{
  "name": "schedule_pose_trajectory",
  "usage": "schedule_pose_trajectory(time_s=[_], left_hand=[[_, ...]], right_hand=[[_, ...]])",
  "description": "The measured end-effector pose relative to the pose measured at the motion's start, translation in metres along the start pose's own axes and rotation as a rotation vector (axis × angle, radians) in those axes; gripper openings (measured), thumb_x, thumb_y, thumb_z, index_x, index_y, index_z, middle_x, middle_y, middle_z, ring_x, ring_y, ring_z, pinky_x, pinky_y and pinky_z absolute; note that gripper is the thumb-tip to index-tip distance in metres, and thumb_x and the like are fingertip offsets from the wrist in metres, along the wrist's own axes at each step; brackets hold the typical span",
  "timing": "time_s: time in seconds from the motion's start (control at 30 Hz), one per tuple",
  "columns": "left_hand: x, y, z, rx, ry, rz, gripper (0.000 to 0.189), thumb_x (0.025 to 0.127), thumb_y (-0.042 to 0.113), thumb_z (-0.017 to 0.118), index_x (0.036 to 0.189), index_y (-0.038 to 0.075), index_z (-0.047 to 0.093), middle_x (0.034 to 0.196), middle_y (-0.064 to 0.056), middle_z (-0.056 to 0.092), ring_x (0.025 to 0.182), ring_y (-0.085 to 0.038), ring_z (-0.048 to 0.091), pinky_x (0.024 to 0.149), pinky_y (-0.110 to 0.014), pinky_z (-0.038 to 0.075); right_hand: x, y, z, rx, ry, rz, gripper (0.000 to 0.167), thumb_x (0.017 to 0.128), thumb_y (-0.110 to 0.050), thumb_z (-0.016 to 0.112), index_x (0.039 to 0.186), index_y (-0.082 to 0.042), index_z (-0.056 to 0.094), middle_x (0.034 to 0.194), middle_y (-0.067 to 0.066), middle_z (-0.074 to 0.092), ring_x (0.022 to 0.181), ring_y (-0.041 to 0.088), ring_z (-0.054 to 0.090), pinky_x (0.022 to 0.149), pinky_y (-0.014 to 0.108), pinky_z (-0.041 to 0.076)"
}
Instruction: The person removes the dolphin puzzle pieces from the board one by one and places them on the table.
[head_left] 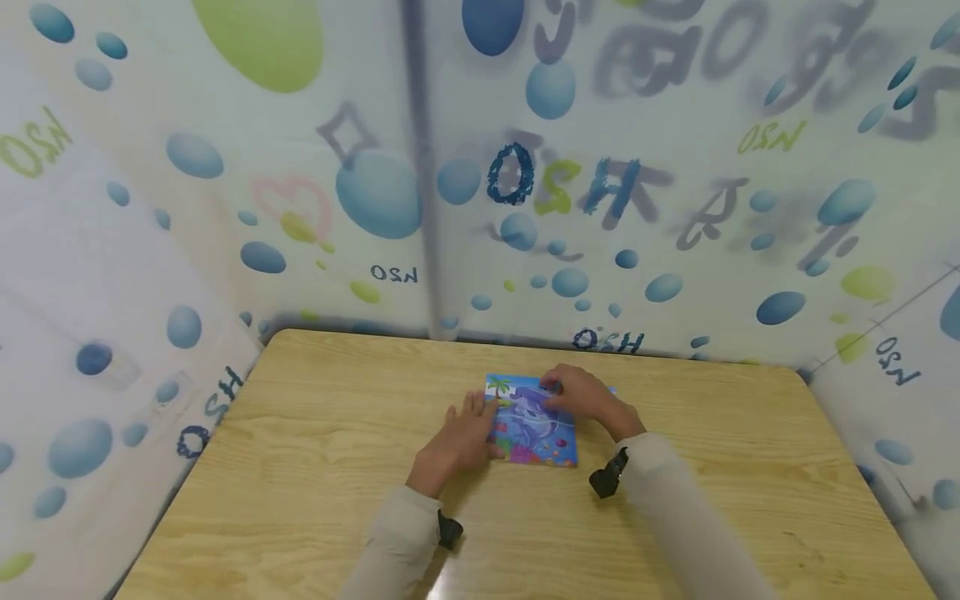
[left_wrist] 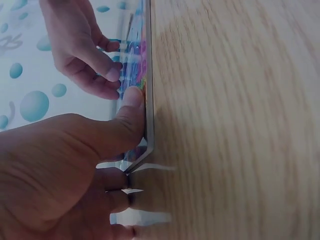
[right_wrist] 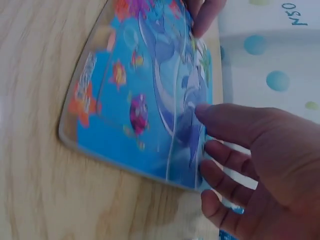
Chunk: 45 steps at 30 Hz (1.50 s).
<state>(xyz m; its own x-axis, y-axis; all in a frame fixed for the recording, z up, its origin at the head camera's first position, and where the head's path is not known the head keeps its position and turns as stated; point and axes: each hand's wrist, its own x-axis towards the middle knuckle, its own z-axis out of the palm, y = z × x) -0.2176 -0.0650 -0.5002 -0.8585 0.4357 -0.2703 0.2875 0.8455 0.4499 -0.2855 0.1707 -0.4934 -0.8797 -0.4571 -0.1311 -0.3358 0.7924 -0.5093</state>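
Note:
A flat, glossy picture board (head_left: pixel 534 427) with dolphins and sea creatures lies on the table. In the right wrist view the board (right_wrist: pixel 117 137) shows a rounded corner and a pale line across its face. My left hand (head_left: pixel 463 437) rests at the board's left side, fingers stretched out; in the left wrist view its thumb (left_wrist: pixel 131 102) lies on the near edge. My right hand (head_left: pixel 588 396) reaches over the far right part. Its thumb (right_wrist: pixel 232 120) touches the picture, with bent fingers by the edge. Whether they pinch anything is unclear.
The wooden table (head_left: pixel 322 450) extends around the board. Behind it stands a pale wall covering (head_left: pixel 315 275) with blue and green spots and lettering. A small blue edge (head_left: pixel 613 390) shows beyond the right hand; its kind cannot be told.

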Motion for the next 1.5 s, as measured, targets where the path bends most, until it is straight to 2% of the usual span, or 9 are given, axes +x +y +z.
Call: schedule_pose_trajectory(time_s=[0.2,0.4,0.53,0.73,0.9,1.13,1.3,1.5], left_hand=[[0.0,-0.001,0.002,-0.012,0.002,0.0,0.087,0.091,0.036,0.069,0.156,0.002,0.022,0.162,-0.029,0.012,0.151,-0.044,0.007,0.119,-0.063,0.013],[0.002,0.002,0.003,-0.003,-0.003,-0.003,0.088,0.09,0.036,0.071,0.156,0.002,0.023,0.162,-0.027,0.012,0.152,-0.042,0.008,0.12,-0.062,0.013],[0.003,0.005,0.002,0.006,-0.008,-0.004,0.088,0.091,0.037,0.07,0.157,0.003,0.022,0.162,-0.027,0.012,0.152,-0.041,0.008,0.12,-0.061,0.014],[0.002,0.005,0.001,0.021,-0.002,-0.016,0.087,0.091,0.036,0.07,0.156,0.002,0.023,0.162,-0.028,0.014,0.151,-0.042,0.009,0.12,-0.061,0.015],[0.003,0.003,-0.002,0.03,0.012,-0.022,0.087,0.091,0.037,0.069,0.156,0.001,0.023,0.162,-0.027,0.014,0.151,-0.041,0.01,0.12,-0.061,0.016],[0.003,0.002,0.001,0.017,0.0,-0.029,0.087,0.091,0.037,0.069,0.157,0.003,0.022,0.163,-0.025,0.012,0.152,-0.04,0.008,0.12,-0.06,0.014],[0.004,0.002,-0.001,0.029,-0.003,-0.032,0.086,0.092,0.037,0.068,0.157,0.003,0.023,0.163,-0.025,0.012,0.152,-0.039,0.008,0.121,-0.059,0.014],[0.004,0.001,0.0,0.023,0.003,-0.034,0.086,0.091,0.036,0.069,0.156,0.002,0.024,0.163,-0.025,0.013,0.152,-0.039,0.008,0.121,-0.059,0.013]], right_hand=[[0.007,-0.012,0.007,-0.057,-0.04,0.088,0.035,0.086,-0.02,0.075,0.117,-0.007,0.065,0.099,0.005,0.062,0.088,0.02,0.056,0.08,0.039,0.05],[0.006,-0.021,0.006,-0.061,-0.051,0.184,0.035,0.085,-0.022,0.076,0.115,-0.01,0.064,0.107,0.007,0.06,0.095,0.023,0.058,0.083,0.044,0.052],[0.005,-0.021,0.004,-0.045,-0.038,0.203,0.037,0.084,-0.024,0.078,0.114,-0.01,0.062,0.11,0.008,0.057,0.1,0.025,0.057,0.087,0.048,0.051],[0.008,-0.016,0.009,0.004,0.006,0.152,0.037,0.084,-0.02,0.078,0.114,-0.008,0.06,0.116,0.009,0.061,0.108,0.026,0.058,0.096,0.046,0.05],[0.009,-0.013,0.01,0.019,0.042,0.063,0.036,0.087,-0.017,0.077,0.117,-0.005,0.061,0.115,0.011,0.063,0.108,0.027,0.061,0.095,0.044,0.051],[0.004,-0.001,0.008,0.094,0.002,-0.044,0.032,0.09,-0.004,0.07,0.12,-0.001,0.061,0.116,0.015,0.061,0.105,0.03,0.061,0.092,0.045,0.053],[0.006,0.002,0.004,0.067,0.01,-0.097,0.029,0.09,0.001,0.068,0.119,0.001,0.066,0.105,0.014,0.067,0.095,0.027,0.063,0.085,0.043,0.054],[0.008,0.001,0.002,0.007,0.009,-0.103,0.029,0.09,0.0,0.068,0.118,0.0,0.068,0.096,0.009,0.069,0.089,0.022,0.063,0.08,0.039,0.054]])
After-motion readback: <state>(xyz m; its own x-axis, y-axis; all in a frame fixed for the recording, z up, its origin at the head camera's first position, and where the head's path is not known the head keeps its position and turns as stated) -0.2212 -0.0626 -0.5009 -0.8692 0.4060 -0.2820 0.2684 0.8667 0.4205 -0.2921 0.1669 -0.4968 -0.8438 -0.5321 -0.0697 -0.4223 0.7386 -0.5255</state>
